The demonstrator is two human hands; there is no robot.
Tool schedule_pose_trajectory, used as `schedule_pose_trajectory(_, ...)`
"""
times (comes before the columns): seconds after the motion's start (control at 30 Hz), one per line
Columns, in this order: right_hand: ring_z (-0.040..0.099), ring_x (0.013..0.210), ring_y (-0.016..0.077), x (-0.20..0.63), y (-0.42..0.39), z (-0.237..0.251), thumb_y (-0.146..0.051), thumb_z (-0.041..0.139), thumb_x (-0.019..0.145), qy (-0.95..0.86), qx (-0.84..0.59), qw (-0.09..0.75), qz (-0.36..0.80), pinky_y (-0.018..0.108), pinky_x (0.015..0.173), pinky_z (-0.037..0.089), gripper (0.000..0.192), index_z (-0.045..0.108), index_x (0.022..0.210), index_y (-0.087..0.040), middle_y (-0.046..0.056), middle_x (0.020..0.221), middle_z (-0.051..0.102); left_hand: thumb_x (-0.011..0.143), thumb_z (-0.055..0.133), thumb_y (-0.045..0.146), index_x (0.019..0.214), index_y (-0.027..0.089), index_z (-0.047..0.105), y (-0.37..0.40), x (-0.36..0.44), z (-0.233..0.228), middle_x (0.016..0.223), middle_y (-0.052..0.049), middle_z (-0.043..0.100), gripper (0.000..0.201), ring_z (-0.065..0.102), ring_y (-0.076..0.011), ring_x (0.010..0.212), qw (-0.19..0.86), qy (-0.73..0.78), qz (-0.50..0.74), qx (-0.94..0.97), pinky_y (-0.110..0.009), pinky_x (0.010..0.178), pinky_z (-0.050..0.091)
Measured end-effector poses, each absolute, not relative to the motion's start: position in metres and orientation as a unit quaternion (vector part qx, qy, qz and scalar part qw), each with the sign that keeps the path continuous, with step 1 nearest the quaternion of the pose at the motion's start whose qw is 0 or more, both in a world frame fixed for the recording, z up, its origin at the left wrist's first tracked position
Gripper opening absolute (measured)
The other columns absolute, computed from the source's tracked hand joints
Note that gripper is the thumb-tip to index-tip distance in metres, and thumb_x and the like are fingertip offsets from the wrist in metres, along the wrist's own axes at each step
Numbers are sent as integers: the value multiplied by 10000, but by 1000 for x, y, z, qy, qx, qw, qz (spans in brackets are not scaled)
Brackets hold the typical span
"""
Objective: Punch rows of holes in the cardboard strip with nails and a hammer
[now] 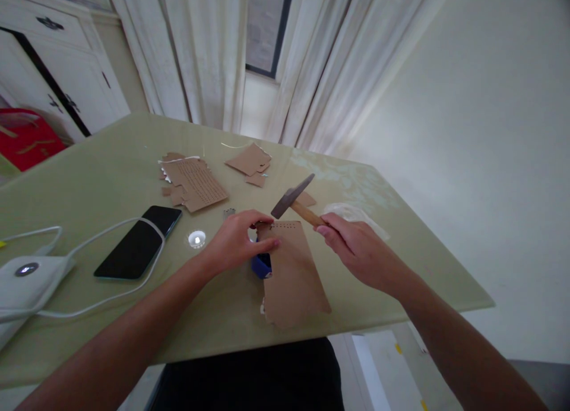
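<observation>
We see the left hand (236, 239) resting on the near piece of brown leather (291, 274), at its far left corner. The fingers are curled downward, with the fingertips (272, 243) pressed onto the sheet just below a row of punched holes along its far edge. We cannot tell whether this hand grips a small tool beneath it. A blue block (260, 264) lies under the leather's left edge, directly beneath the left hand.

The right hand (356, 247) is closed around the wooden handle of a hammer (296, 202). We note that the hammer's dark metal head is raised above the table, just beyond the far edge of the leather and slightly right of the left fingertips. The handle slopes down toward the right hand.

The leather sheet lies flat on the pale green table (89, 179), near its front edge, between the two forearms.

Farther back we find a perforated leather scrap (196, 182) and a smaller stack of scraps (250, 160). To the left lie a black phone (140, 242), a white cable (102, 236) crossing it, and a white device (27, 277). A small round metal disc (196, 239) sits between the phone and the left hand.
</observation>
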State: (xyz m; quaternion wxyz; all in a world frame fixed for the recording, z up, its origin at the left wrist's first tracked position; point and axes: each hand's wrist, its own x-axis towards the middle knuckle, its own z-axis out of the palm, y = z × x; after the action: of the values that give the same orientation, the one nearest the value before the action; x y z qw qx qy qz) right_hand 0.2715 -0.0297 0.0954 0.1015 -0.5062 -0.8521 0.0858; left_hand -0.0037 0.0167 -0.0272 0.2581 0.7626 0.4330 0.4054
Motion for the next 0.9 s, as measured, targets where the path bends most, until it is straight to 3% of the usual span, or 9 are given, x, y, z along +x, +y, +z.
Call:
schedule_pose_trajectory(0.2, 705, 762, 241, 269, -27, 79, -386, 383, 1216, -862, -499, 30, 91, 325, 694, 362, 341, 636, 1069, -211, 71, 867, 758, 849, 894, 553, 1173, 220, 819, 17, -3, -29, 1134, -94, 859, 470, 795, -287, 974, 284, 436, 391, 759, -412, 857, 620)
schedule_pose_trajectory(0.37, 722, 793, 246, 272, -28, 78, -422, 366, 1220, -851, -510, 81, 92, 322, 716, 399, 360, 636, 1086, -224, 58, 865, 746, 835, 904, 568, 1183, 218, 813, 17, -4, -28, 1135, -95, 858, 502, 792, -290, 974, 287, 440, 394, 754, -422, 868, 622)
schedule_pose_trajectory(0.53, 690, 754, 236, 272, -26, 77, -379, 418, 1201, -860, -493, 62, 115, 324, 691, 367, 311, 645, 1065, -215, 64, 853, 741, 845, 893, 550, 1161, 226, 808, 15, -3, -26, 1105, -75, 856, 460, 786, -281, 948, 298, 447, 384, 751, -415, 833, 618)
schedule_pose_trajectory(0.67, 582, 656, 182, 273, -13, 71, -443, 483, 1180, -822, -502, 178, 204, 307, 638, 370, 338, 610, 951, -228, 0, 740, 615, 829, 887, 623, 1164, 220, 811, 16, -3, -25, 1129, -86, 856, 529, 785, -277, 945, 304, 441, 404, 741, -409, 828, 627)
schedule_pose_trajectory(0.77, 447, 511, 132, 271, 8, 56, -552, 501, 1147, -715, -505, 309, 372, 271, 491, 343, 377, 642, 1022, -225, -54, 684, 504, 926, 773, 671, 1161, 219, 818, 23, -11, -26, 1100, -89, 853, 511, 779, -250, 905, 315, 458, 438, 706, -372, 786, 623)
schedule_pose_trajectory(0.9, 346, 433, 84, 267, 41, 20, -685, 764, 943, -555, -450, 420, 560, 216, 368, 270, 498, 662, 1078, -216, -97, 661, 451, 1015, 660, 584, 1164, 214, 802, 39, -34, -35, 952, -63, 827, 424, 683, -203, 714, 223, 567, 475, 635, -328, 653, 544)
